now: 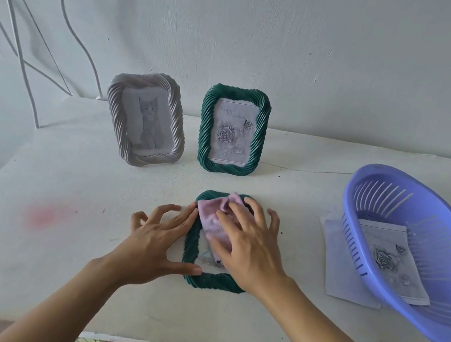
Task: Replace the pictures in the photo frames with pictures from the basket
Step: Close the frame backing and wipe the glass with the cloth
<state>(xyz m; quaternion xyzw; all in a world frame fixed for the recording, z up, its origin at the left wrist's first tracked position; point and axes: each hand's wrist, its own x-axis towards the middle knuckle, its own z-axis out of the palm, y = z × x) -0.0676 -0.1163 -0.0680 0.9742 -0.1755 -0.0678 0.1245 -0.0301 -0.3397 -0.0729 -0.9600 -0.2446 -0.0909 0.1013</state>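
Green flat frame (213,282), L hand (154,245) touching, R hand (250,244) on cloth (210,216)

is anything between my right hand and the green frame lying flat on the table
Yes: a pink cloth lies under the right hand, over the flat green frame. The left hand touches its left edge directly.

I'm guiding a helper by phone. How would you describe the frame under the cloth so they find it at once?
On the white table, a grey frame and a green frame stand near the wall. In front of them is a second green frame. It alone lies flat, with a pink cloth under the right hand on it.
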